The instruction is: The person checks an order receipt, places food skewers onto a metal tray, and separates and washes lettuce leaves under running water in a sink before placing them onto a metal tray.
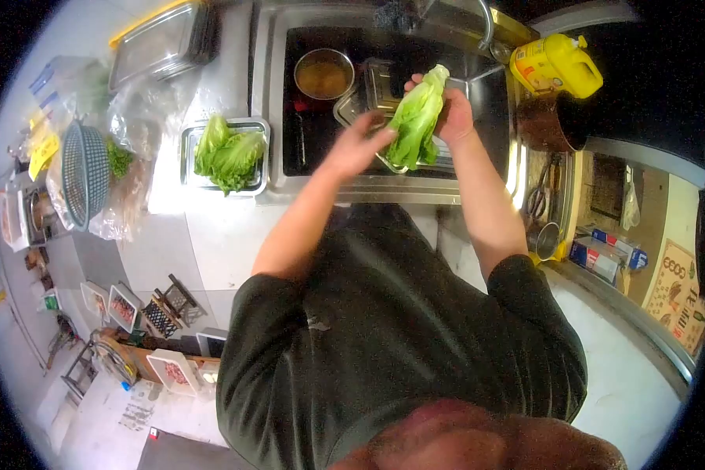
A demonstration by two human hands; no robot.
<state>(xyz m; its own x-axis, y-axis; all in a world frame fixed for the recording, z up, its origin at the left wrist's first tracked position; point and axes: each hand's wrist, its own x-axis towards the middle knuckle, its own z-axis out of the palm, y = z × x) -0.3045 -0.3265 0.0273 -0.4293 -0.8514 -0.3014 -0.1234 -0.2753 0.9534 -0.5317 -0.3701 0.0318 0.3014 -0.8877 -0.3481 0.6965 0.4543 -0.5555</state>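
Over the sink [268,149], my right hand [454,117] grips a head of green lettuce [417,121] near its pale stem end, with the leaves hanging down toward me. My left hand [358,146] is beside the leaves on the left, its fingers apart and slightly blurred. Whether its fingertips touch the leaves I cannot tell. More lettuce [229,154] lies in a metal tray [265,185] on the counter left of the sink. Below the held lettuce, metal containers [381,82] in the sink are partly hidden by my hands.
A round metal bowl [324,74] sits at the sink's back left, with a faucet [487,31] at the back right. Further right stands a yellow jug [554,66]. Stacked trays [160,47], plastic bags and a blue-grey basket [84,174] occupy the left counter.
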